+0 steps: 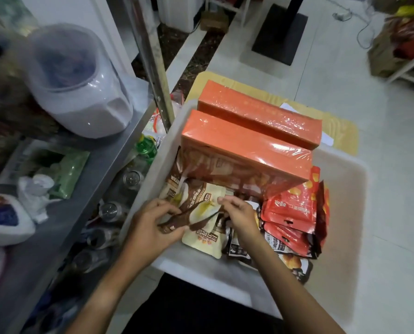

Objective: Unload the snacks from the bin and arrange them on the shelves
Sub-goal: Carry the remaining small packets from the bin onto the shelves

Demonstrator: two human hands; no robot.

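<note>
At the near left corner of the bin (pixel 341 213), our left hand (pixel 150 227) and right hand (pixel 239 213) each close a grip on the brown top edges of cream-and-brown snack pouches (pixel 201 213), pinching them between thumb and fingers. To the right inside the bin lie red snack packets (pixel 290 210). Toward the far edge, two orange boxes (pixel 247 145) wrapped in clear film sit stacked across the bin. Left of it stands a metal shelf (pixel 80 203) bearing a large clear jar (pixel 78 78), with cans (pixel 109 210) below
</note>
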